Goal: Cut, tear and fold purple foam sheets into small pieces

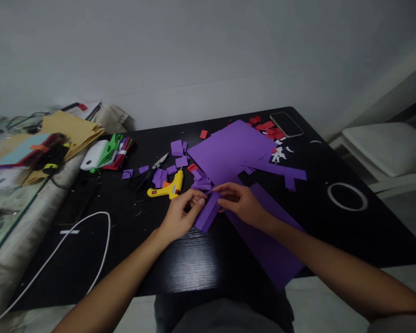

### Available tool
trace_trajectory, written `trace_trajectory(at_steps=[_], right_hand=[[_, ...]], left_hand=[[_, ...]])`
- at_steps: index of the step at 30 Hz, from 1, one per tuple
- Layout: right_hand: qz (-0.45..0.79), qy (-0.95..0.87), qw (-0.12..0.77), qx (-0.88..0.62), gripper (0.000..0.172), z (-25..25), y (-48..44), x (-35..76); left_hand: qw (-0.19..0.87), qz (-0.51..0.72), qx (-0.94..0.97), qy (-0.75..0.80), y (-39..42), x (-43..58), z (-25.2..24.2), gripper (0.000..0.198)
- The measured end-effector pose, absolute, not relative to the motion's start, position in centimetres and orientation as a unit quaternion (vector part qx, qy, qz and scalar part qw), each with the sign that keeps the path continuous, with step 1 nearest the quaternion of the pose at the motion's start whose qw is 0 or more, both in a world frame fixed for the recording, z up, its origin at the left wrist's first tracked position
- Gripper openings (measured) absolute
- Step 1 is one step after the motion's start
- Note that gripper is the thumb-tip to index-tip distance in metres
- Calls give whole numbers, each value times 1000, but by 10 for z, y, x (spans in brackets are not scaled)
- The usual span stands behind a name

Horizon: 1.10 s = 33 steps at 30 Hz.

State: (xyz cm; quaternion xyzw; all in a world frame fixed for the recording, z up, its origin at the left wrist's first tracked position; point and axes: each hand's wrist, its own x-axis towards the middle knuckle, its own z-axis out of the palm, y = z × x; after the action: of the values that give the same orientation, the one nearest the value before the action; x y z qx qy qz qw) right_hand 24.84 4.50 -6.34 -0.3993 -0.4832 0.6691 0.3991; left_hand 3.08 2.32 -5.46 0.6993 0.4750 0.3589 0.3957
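Between my two hands is a folded purple paper strip (208, 213), tilted over the black table. My left hand (184, 210) pinches its left side near the upper end. On the other side, my right hand (241, 201) has thumb and finger closed on the strip's upper right part. A large purple sheet (229, 150) lies just beyond, and a second purple sheet (263, 240) lies under my right forearm. Small folded purple pieces (201, 184) sit close past my fingertips. Left of them rests a yellow glue gun (168, 187), with black-handled scissors (149, 175) beside it.
Red paper scraps (268, 129), white snippets (279, 155) and a phone (287, 124) are at the back right. A white ring (347, 196) lies at right. Bundled coloured sheets (116, 151) and a white cable (106, 231) are at left. The black table (190, 268) ends near my lap.
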Motion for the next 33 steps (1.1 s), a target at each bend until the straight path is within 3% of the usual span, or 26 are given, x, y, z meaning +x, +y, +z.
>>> trace_trajectory(at_steps=[8, 15, 26, 33], right_hand=[[677, -485, 371, -411, 27, -63, 45, 249], [666, -525, 347, -401, 26, -62, 43, 249], [707, -489, 354, -368, 27, -51, 30, 247], [740, -458, 362, -334, 29, -48, 28, 248]], left_hand=[[358, 379, 737, 430, 24, 27, -53, 16], [305, 334, 836, 310, 20, 29, -48, 50], [253, 378, 838, 300, 15, 26, -34, 17], [229, 388, 839, 304, 14, 20, -36, 20]])
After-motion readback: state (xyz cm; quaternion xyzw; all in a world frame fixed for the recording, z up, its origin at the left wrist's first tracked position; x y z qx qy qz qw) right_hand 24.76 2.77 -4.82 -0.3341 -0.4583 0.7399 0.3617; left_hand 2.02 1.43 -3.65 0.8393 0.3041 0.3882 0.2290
